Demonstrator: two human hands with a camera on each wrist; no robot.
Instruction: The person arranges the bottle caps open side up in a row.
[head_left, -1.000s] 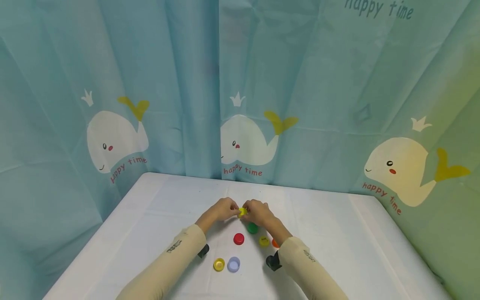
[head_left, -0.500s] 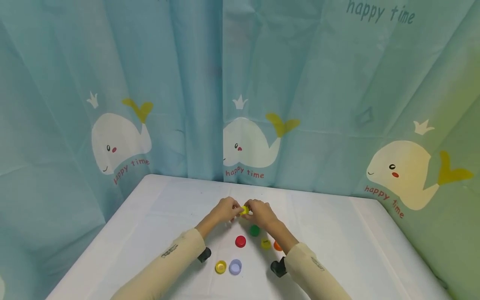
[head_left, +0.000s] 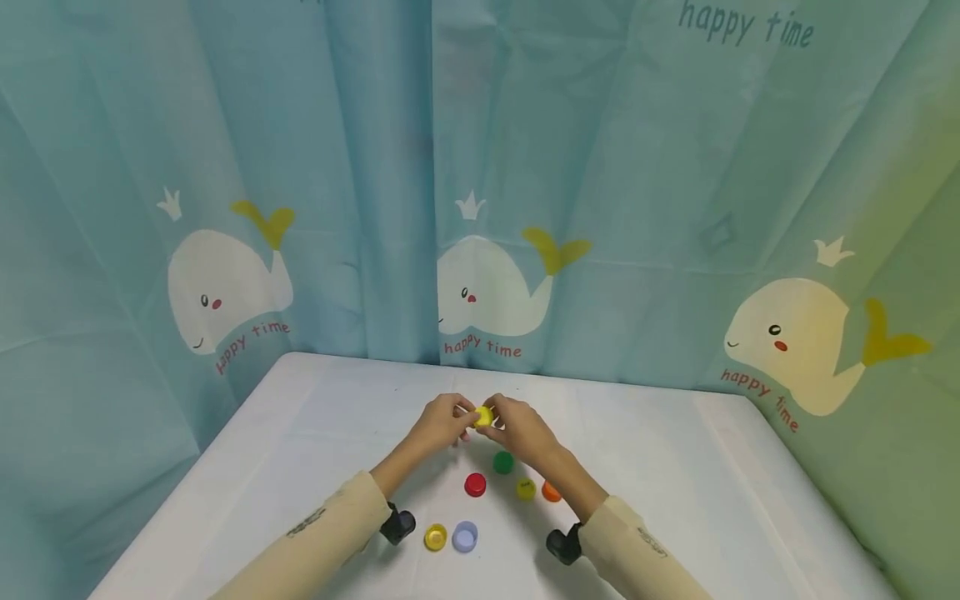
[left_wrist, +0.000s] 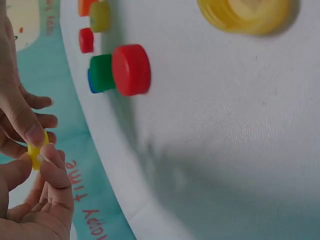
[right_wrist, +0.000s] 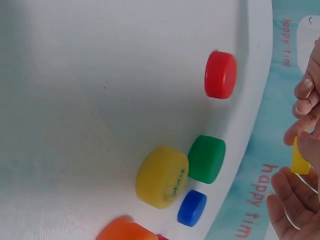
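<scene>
A yellow bottle cap (head_left: pixel 483 417) is held off the table between my two hands. My left hand (head_left: pixel 441 423) pinches its left side with thumb and fingertips. From the right, my right hand (head_left: pixel 527 433) grips it between thumb and fingers. Both wrist views show the yellow cap edge-on, partly covered by fingertips. Nearer my body lie a green cap (head_left: pixel 503 462), a red cap (head_left: pixel 476 484), a second yellow cap (head_left: pixel 526 489) with printing and an orange cap (head_left: pixel 552 492). A blue cap (right_wrist: pixel 192 208) beside the green one is hidden in the head view.
Closer to the front, a yellow cap (head_left: pixel 435 537) and a lilac cap (head_left: pixel 465 537) lie with their hollow sides up. The white table (head_left: pixel 337 433) ends at a curtain (head_left: pixel 375 208) printed with whales. Black wrist cameras (head_left: pixel 399 527) hang below both forearms.
Both hands have risen slightly with the yellow cap, and its round face now shows more to the head camera. The caps on the table have stayed in place.
</scene>
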